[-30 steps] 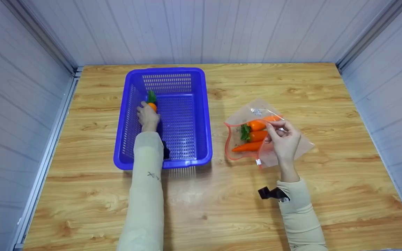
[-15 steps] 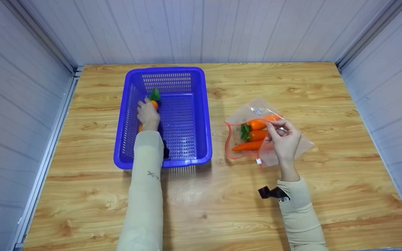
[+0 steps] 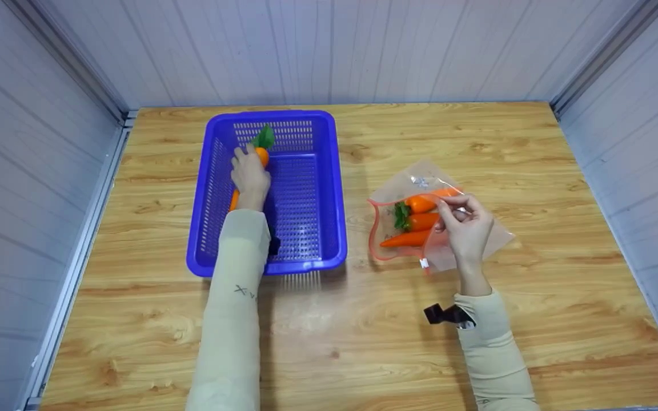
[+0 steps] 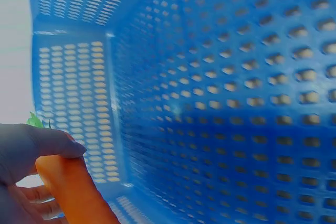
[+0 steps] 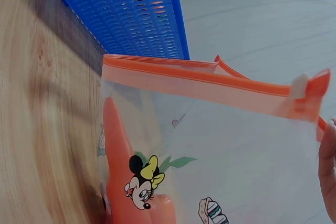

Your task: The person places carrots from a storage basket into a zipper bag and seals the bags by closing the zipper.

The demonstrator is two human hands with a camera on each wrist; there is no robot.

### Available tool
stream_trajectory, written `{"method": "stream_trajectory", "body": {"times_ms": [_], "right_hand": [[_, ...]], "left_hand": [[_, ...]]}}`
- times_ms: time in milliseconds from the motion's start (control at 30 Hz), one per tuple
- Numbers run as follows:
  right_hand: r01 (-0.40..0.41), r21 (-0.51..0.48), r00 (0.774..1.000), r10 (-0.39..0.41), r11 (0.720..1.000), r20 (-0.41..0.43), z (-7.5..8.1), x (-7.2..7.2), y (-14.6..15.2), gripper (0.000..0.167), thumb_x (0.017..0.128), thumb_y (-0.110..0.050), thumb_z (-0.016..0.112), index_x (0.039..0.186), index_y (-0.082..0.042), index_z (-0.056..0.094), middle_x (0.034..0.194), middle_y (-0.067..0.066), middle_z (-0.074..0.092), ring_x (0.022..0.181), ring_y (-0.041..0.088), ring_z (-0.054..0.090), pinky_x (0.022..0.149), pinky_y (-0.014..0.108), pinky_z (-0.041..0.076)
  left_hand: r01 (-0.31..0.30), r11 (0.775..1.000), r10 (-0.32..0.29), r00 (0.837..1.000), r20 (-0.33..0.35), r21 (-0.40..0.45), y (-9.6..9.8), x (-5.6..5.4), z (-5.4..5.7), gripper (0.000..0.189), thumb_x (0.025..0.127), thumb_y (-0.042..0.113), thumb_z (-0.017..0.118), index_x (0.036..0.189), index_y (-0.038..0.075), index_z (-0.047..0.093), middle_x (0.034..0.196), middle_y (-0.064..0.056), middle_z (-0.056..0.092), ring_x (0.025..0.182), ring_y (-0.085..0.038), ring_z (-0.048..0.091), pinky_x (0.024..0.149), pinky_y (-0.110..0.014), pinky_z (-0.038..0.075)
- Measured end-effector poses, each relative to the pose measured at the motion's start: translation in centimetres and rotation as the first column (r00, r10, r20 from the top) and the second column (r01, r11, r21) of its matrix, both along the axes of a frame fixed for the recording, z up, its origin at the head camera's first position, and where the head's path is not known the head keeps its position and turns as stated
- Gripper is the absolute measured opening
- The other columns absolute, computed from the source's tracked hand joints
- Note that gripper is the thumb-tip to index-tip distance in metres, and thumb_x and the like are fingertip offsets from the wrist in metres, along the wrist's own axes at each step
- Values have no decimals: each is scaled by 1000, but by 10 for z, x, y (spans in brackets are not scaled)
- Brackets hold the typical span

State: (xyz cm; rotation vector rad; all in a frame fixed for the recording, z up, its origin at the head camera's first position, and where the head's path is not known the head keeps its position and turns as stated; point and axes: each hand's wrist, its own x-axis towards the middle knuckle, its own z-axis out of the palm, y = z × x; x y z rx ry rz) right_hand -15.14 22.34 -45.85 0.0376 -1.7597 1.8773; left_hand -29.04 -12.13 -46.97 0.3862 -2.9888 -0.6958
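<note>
In the head view my left hand [image 3: 251, 177] is inside the blue plastic basket [image 3: 341, 217], near its left side. It grips an orange carrot [image 3: 262, 156] with green leaves at the top end; the left wrist view shows the thumb across it. My right hand [image 3: 469, 228] pinches the edge of a clear zip bag [image 3: 443, 261] with thumb and finger. Its mouth, rimmed in orange-red, gapes toward the basket. Several carrots [image 3: 422, 222] lie inside the bag, one with green leaves. In the right wrist view, cartoon prints and a white slider [image 5: 299, 86] show on the bag.
Basket and bag stand apart on a wood-grain table [image 3: 334, 354], the basket on the left. Pale panel walls [image 3: 329, 51] close off the back and both sides. A black wrist mount [image 3: 440, 314] sticks out from the right sleeve.
My left hand has moved up and slightly right within the basket, with the carrot in it; its leaves are now near the basket's far wall. My right hand and the bag have stayed in place.
</note>
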Motion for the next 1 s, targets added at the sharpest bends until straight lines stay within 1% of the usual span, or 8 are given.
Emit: {"method": "stream_trajectory", "body": {"times_ms": [100, 200, 333, 433, 567, 667, 800, 1000], "right_hand": [[-3, 29, 1000, 4, 1000, -13, -5, -2, 2, 6, 75, 7, 64, 80, 9, 61, 69, 20, 60, 36, 16, 47, 35, 22, 43], [1, 46, 1000, -1, 999, -11, -4, -1, 2, 8, 75, 6, 65, 81, 10, 61, 69, 20, 60, 36, 16, 48, 35, 23, 43], [1, 38, 1000, -1, 999, 8, 3, 1, -2, 8, 75, 8, 63, 81, 13, 59, 67, 19, 61, 36, 15, 48, 35, 22, 42], [3, 39, 999, -5, 999, 39, 11, 3, -5, 9, 75, 10, 62, 81, 15, 58, 68, 19, 61, 37, 14, 48, 36, 22, 43], [8, 46, 997, -12, 999, 76, 14, 4, -6, 11, 75, 9, 63, 82, 16, 57, 69, 19, 62, 38, 12, 49, 37, 22, 43], [5, 48, 997, -9, 999, 81, 14, 4, -6, 12, 76, 7, 63, 83, 15, 57, 69, 20, 61, 38, 13, 49, 37, 22, 43], [4, 49, 998, -7, 999, 64, 12, 3, -6, 11, 75, 7, 63, 82, 14, 58, 67, 20, 60, 37, 13, 49, 37, 22, 43], [-8, 17, 1000, 7, 1000, 27, 6, -1, -5, 8, 74, 8, 64, 80, 12, 59, 66, 16, 61, 36, 14, 48, 35, 22, 42]], "left_hand": [[29, 1000, -29, 1000, -12, 3, 5, 2, 9, 56, 76, 3, 60, 127, 1, 38, 126, -24, 36, 109, -38, 42, 83, -50, 40], [55, 998, -55, 998, -14, 0, 10, 5, 17, 58, 74, 4, 62, 127, 1, 39, 125, -24, 37, 109, -38, 42, 83, -49, 41], [99, 995, -99, 994, -34, -5, 17, 12, 27, 58, 73, 5, 64, 126, 2, 41, 118, -22, 42, 107, -37, 44, 81, -48, 43], [138, 990, -138, 989, -60, 5, 23, 19, 34, 58, 71, 3, 64, 125, 2, 43, 114, -21, 44, 104, -36, 46, 78, -48, 44], [195, 981, -193, 976, -100, 11, 32, 30, 44, 59, 69, 2, 65, 124, 2, 44, 112, -21, 46, 100, -36, 48, 76, -48, 46], [236, 972, -232, 965, -123, 16, 39, 39, 53, 61, 69, 1, 65, 126, 3, 44, 114, -21, 45, 102, -35, 48, 76, -48, 46], [286, 958, -282, 949, -142, 6, 49, 53, 64, 61, 70, 1, 66, 127, 4, 44, 114, -21, 45, 101, -34, 48, 75, -46, 47], [350, 937, -348, 924, -159, -14, 64, 75, 81, 60, 72, 3, 67, 127, 5, 44, 108, -18, 48, 98, -31, 50, 74, -44, 47]]}}
